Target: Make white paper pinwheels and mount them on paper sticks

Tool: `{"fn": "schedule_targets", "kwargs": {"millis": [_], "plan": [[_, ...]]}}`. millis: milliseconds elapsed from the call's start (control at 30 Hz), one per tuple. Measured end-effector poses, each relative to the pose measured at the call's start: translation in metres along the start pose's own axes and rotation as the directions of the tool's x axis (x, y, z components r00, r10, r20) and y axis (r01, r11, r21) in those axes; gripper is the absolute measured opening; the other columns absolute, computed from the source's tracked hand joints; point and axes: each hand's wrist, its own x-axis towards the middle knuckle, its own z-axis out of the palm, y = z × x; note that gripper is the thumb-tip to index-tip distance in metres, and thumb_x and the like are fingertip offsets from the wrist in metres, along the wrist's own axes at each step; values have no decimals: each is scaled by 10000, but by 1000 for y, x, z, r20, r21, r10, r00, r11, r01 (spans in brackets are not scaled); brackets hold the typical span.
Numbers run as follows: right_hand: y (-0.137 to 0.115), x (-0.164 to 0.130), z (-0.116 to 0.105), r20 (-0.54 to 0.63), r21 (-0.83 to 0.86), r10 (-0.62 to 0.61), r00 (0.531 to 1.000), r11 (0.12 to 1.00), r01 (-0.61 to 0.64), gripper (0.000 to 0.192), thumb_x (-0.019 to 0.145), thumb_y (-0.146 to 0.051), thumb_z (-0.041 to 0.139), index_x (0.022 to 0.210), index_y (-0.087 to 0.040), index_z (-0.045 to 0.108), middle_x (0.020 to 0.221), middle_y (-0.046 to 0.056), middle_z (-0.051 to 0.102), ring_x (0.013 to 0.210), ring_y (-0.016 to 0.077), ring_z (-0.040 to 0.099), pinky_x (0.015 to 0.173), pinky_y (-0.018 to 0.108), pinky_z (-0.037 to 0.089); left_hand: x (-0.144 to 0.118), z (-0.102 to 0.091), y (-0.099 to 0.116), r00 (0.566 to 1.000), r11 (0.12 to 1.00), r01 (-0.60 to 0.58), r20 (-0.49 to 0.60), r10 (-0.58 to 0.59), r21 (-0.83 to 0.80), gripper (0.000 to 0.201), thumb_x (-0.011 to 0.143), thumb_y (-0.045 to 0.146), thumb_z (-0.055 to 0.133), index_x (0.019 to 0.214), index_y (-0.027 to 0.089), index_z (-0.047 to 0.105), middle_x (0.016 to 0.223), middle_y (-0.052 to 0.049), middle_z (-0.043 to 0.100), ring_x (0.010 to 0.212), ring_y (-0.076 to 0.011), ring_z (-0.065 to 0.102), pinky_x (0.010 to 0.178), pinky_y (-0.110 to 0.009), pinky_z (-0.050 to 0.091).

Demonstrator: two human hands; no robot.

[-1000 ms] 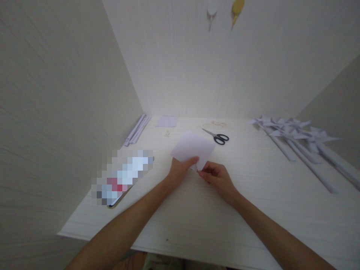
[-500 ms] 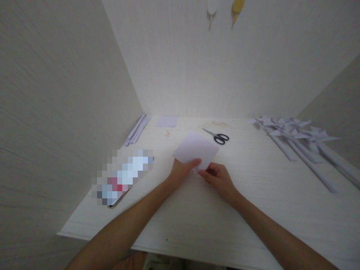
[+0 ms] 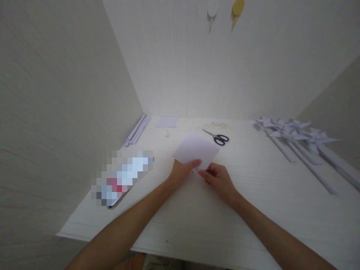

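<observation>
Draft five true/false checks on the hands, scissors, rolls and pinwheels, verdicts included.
1. The left hand holds a white sheet. True.
2. The right hand grips the scissors. False: they lie on the table; that hand is at the sheet's near corner.
3. The scissors have black handles. True.
4. The paper pinwheels lie on the table's left side. False: they lie on the right.
5. The paper rolls lie by the left wall. True.

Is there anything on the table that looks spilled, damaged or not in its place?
A brownish patch behind the scissors and a smaller patch near the flat paper look odd against the pale table; whether stains or loose bits, I cannot tell.
</observation>
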Motion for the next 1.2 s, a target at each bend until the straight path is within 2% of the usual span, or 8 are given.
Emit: {"fn": "schedule_targets", "kwargs": {"millis": [400,500,600,667,767,867,1033,1200], "plan": [[-3,1,0,-31,107,52,998,993,-48,196,663,-335,563,619,-166,474,422,-72,399,390,60,343,392,198,251,5,-4,-4,1000,997,7,0,-7,-71,313,563,251,672,849,141,612,900,-65,637,785,-169,588,731,-297,457],[-4,0,-2,-104,154,-3,995,988,19,170,710,-318,533,655,-174,461,452,-69,425,396,58,366,395,190,282,5,-4,-4,1000,996,-1,11,2,-94,341,559,256,675,872,138,606,924,-74,633,806,-178,585,742,-306,454],[-3,-1,-5,-199,194,-142,970,964,181,99,750,-266,501,739,-199,430,638,-40,523,446,55,429,428,188,344,5,-4,-4,1000,996,-16,4,16,-93,345,565,253,672,880,131,603,927,-79,634,822,-183,583,763,-318,446],[-1,-1,-7,-211,122,-235,949,957,264,104,744,-229,504,817,-218,432,760,-20,542,503,65,476,455,197,384,5,-4,-3,1000,996,-9,-5,8,-92,336,564,240,670,873,126,606,906,-77,641,816,-182,585,767,-320,443],[3,-1,-8,-146,-148,-321,936,942,301,204,725,-187,512,923,-227,488,803,7,553,578,96,521,489,214,424,5,-3,-1,1000,994,3,18,-1,-111,323,567,221,666,873,131,613,924,-77,639,827,-180,584,777,-318,437],[4,-2,-8,-84,-338,-396,914,874,348,205,723,-145,491,904,-218,555,823,27,586,599,109,535,507,223,445,4,-3,-1,998,994,3,58,4,-113,326,560,220,672,869,134,620,960,-85,629,845,-186,582,786,-326,431],[1,-3,-11,-48,-428,-446,894,817,385,104,714,-155,519,738,-194,614,675,20,613,546,118,521,447,211,421,7,-5,-6,1000,990,22,11,-20,-139,354,528,244,699,853,126,621,895,-82,642,773,-182,591,708,-313,458],[1,-1,-11,-50,-361,-419,907,854,375,63,687,-187,570,699,-195,631,647,15,606,547,116,519,470,217,417,14,-10,-10,990,981,65,-109,-85,-180,288,525,300,696,705,90,617,688,-62,638,591,-153,571,570,-285,456]]}}
